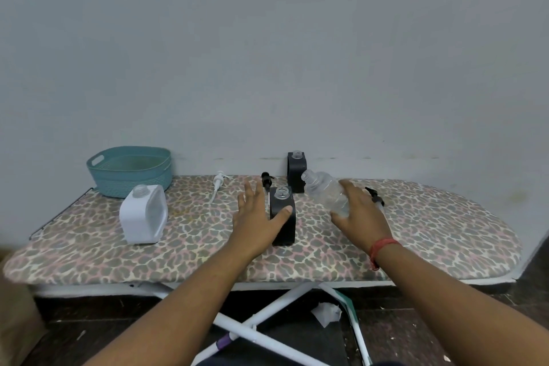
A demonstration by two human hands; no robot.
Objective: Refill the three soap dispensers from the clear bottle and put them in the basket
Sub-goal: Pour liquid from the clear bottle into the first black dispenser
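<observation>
Hands first: your left hand [258, 218] reaches forward over the ironing board [445, 232] with fingers straight and spread, its thumb laid against the front face of the near black dispenser [283, 227], holding nothing. Your right hand [358, 217] is wrapped around the lower body of the clear bottle [322, 189], fingers curled over it, and the bottle is tilted with its open neck pointing up and to the left, toward the near black dispenser's open mouth but not over it. A red thread band [381, 249] circles your right wrist. Count three dispensers, all upright and uncapped: the near black one between your hands, a second black dispenser [296, 171] behind it at the wall, and a white dispenser [143, 214] well to the left. Count three loose pumps lying on the board: a white pump [217, 186] to the left of your left hand, one black pump [266, 180] just behind your left fingertips, and another black pump [375, 197] partly hidden behind your right hand. One teal basket [130, 171] sits at the board's far left corner, just behind the white dispenser.
</observation>
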